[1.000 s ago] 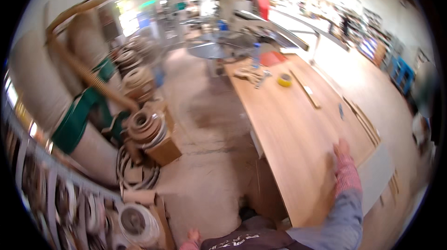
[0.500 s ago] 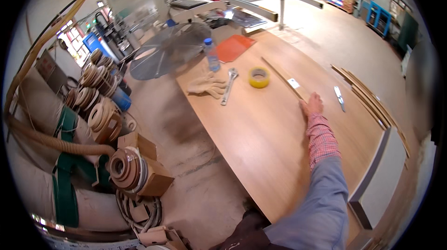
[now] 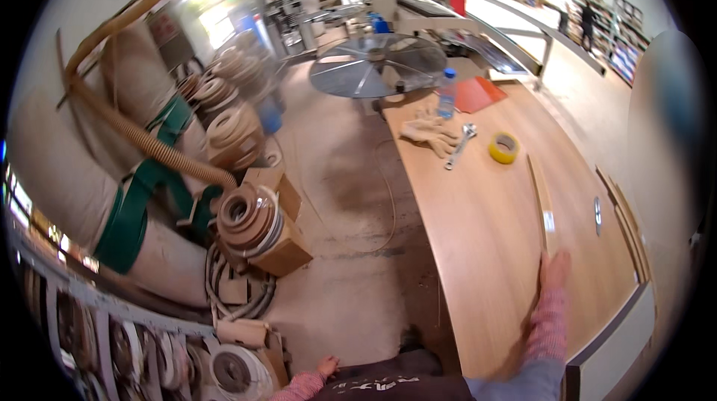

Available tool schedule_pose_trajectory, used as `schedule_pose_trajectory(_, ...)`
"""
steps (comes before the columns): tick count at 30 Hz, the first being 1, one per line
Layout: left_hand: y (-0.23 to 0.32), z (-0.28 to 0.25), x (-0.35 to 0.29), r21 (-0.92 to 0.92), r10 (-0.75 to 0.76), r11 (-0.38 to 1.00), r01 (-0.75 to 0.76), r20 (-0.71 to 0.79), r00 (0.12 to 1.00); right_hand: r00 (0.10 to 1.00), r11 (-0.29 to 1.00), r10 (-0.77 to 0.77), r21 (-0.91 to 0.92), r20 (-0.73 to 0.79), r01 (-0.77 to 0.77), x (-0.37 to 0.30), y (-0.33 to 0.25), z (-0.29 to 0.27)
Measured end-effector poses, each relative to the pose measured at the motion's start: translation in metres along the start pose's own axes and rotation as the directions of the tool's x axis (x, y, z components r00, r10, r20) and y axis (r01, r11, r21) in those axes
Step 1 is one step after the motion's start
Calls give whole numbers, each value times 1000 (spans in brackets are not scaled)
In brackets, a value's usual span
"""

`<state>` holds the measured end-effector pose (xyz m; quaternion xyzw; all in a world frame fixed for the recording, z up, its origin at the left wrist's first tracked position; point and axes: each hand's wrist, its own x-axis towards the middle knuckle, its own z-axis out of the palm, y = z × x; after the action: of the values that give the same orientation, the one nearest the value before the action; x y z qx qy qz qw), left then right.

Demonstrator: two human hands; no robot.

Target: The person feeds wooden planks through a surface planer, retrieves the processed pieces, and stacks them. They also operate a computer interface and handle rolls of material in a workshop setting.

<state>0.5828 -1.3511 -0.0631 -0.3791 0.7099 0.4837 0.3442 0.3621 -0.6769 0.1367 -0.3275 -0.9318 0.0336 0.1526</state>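
A long narrow wooden strip [image 3: 539, 193] with a small white label lies on the wood-toned tabletop [image 3: 482, 244]. My right hand [image 3: 555, 269] is closed on its near end, the arm stretched forward over the board. Down at the lower edge, away from the table, hangs my left hand [image 3: 327, 366]; it is too small and blurred to make out its fingers. Beyond the strip are a roll of yellow tape [image 3: 504, 148], an adjustable wrench [image 3: 461, 146] and a pair of work gloves [image 3: 431, 134]. To the strip's right rests a utility knife [image 3: 597, 216].
A water bottle [image 3: 447, 95] and an orange sheet [image 3: 479, 93] occupy the table's far end, near a round grey platform [image 3: 377, 65]. More strips [image 3: 626, 222] line the right edge. Left on the floor stand rolls of edging [image 3: 243, 214], cardboard boxes and a ribbed hose [image 3: 164, 153].
My view has swung left, so the table sits farther right. My left hand has come into view at the bottom. My right hand stays at the strip's near end.
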Motion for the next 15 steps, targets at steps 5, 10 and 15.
schedule_pose_trajectory(5,-32,-9,17,128,54,990,-57,26,998,997,991,55,115,52,-61,-171,65,-49)
schedule_pose_trajectory(10,-59,-23,11,215,73,973,-86,68,995,977,980,197,6,85,-198,-340,114,-115)
schedule_pose_trajectory(15,-76,-27,-12,389,75,913,-120,129,989,990,989,141,55,-22,-139,-395,124,-148)
